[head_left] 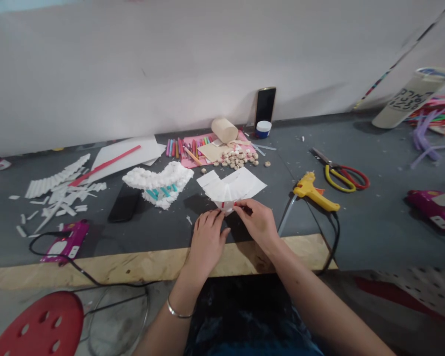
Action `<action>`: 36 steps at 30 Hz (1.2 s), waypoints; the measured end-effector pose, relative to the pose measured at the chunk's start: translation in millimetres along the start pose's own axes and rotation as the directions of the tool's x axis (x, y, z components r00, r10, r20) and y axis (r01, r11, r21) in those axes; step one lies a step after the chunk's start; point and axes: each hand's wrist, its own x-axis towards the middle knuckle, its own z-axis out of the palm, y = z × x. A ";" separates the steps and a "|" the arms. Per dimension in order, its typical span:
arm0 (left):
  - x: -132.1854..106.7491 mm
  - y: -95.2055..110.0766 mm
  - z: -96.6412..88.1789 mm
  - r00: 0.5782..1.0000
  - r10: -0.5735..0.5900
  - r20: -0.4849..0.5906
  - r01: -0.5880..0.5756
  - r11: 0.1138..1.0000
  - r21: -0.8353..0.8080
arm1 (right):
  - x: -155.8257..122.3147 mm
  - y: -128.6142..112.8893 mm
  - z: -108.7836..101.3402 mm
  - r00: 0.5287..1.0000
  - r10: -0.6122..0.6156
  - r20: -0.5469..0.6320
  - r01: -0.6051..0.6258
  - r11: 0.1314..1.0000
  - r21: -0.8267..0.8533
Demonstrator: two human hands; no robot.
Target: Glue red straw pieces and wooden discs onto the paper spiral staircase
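In front of me lies a white paper piece (232,187) with a fan-like shape. Short red strips (223,204) show at its lower tip. My right hand (257,220) is pinched at this tip, and a bit of red shows at its fingertips. My left hand (209,237) rests palm down with fingers stretched out, the fingertips touching the paper's lower edge. To the left is a similar shape covered in white crumbs (163,175), with teal strips across it. A yellow glue gun (313,190) lies to the right of my right hand.
Scissors (341,173) lie beyond the glue gun. Wooden beads (237,158), crayon-like sticks (180,148), a small jar (263,129) and a leaning phone (265,104) stand or lie at the back. White foam strips (61,185), a black phone (124,203) and a purple power strip (68,241) are left.
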 end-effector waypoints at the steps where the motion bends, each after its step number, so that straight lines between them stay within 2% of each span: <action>1: 0.1 -0.2 -0.1 1.000 0.003 0.000 -0.003 1.000 -0.001 | 0.0 -0.4 0.2 1.000 0.010 0.007 -0.010 1.000 0.000; 10: -0.5 -1.9 1.0 1.000 0.020 -0.005 -0.020 1.000 0.005 | 0.5 1.5 1.4 0.998 0.032 0.061 -0.029 0.998 -0.055; 18: -0.6 -1.1 0.9 1.000 0.023 -0.012 -0.023 1.000 0.006 | 1.4 3.3 1.3 0.996 -0.003 0.084 0.009 0.997 -0.078; 36: 1.6 -1.8 0.6 0.999 0.035 -0.027 -0.036 0.999 -0.010 | 4.3 3.8 1.9 0.997 -0.006 0.071 0.012 0.997 -0.078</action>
